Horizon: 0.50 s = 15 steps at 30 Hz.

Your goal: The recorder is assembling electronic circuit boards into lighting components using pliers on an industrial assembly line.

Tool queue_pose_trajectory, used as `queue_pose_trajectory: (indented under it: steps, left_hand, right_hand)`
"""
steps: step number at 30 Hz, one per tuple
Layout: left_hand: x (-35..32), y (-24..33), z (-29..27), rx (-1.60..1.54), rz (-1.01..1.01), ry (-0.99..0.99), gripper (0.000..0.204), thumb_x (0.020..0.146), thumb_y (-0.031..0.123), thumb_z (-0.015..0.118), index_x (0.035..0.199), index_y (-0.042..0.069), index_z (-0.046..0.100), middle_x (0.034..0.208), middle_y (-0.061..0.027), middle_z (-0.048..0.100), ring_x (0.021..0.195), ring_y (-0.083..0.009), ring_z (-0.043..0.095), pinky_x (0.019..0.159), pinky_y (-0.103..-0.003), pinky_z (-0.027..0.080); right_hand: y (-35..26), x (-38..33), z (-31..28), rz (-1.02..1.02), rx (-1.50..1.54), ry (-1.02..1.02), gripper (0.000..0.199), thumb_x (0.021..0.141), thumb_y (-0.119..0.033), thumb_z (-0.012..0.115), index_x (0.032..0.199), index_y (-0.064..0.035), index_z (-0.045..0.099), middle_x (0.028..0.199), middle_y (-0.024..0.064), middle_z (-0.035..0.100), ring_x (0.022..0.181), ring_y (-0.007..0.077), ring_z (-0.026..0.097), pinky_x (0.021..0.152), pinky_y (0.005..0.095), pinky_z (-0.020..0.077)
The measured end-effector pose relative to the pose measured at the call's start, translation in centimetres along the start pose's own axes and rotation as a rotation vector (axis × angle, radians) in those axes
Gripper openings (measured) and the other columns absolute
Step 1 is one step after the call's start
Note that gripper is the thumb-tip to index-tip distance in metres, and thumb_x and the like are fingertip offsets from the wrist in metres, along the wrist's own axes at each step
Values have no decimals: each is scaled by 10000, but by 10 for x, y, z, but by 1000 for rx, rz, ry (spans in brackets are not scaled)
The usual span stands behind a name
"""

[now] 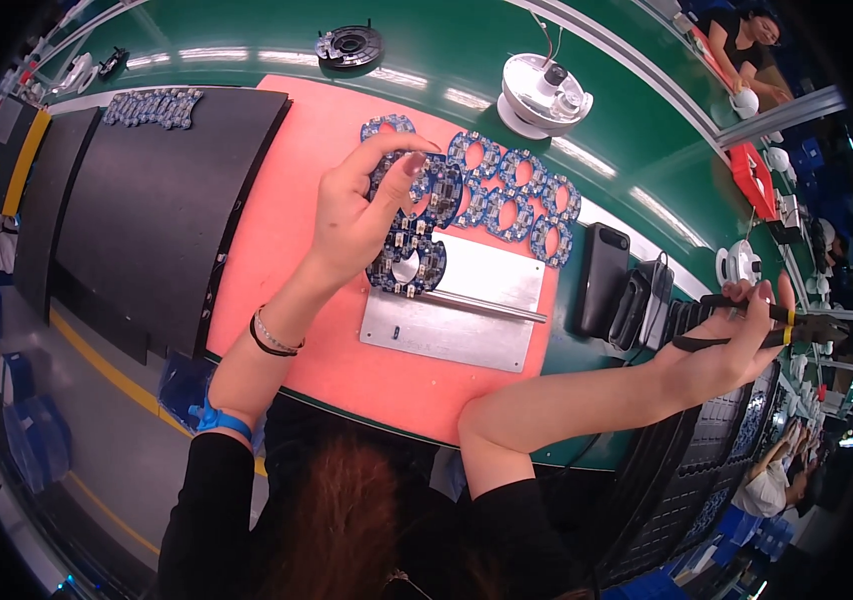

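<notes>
My left hand (362, 205) grips a panel of blue round circuit boards (492, 185) over a pink mat (277, 250). Its fingers press on the panel's left end, above a flat metal plate (477, 300) with a thin rod across it. Far out at the right, my right hand (732, 345) is closed on a pair of black-handled cutters (747, 320) beside trays of dark parts.
Black mats (157, 210) lie left of the pink one, with more blue boards (152, 105) at their top. A white round housing (544, 95) and a black disc (349, 47) sit on the green bench. A black phone (602, 278) lies right of the plate. Other people work at the far right.
</notes>
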<state>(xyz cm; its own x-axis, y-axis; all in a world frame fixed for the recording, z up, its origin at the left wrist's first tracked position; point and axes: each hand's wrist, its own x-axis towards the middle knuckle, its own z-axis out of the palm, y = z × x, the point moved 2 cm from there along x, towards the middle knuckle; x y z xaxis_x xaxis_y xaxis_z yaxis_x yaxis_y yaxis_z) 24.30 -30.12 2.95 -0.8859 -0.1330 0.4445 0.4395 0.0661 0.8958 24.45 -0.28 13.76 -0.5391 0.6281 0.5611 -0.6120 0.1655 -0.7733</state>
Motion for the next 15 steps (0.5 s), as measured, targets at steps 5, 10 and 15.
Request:
queue_pose_trajectory:
  steps: [5, 10, 15]
  left_hand:
    - [0, -4, -4, 6, -68, 47, 231, 1054, 200, 586, 1155, 12, 673, 777, 35, 558, 653, -12, 488, 573, -194, 376]
    - [9, -15, -43, 137, -104, 137, 220, 1035, 175, 601, 1179, 28, 679, 807, 32, 592, 666, -8, 489, 577, -187, 370]
    - [12, -42, -89, 939, -335, 35, 314, 970, 181, 654, 1261, 64, 668, 1071, -115, 707, 854, -240, 679, 770, -359, 530]
  right_hand:
    - [0, 1, 0, -7, -10, -8, 329, 946, -77, 606, 1251, 45, 579, 992, 84, 538, 851, 157, 518, 831, 310, 443]
    - [1, 3, -5, 2, 13, 3, 323, 943, -53, 604, 1251, 40, 578, 1009, 85, 549, 862, 157, 535, 825, 307, 450]
    - [5, 2, 2, 57, -136, 36, 311, 949, -54, 590, 1250, 27, 600, 1008, 60, 562, 843, 125, 535, 785, 266, 441]
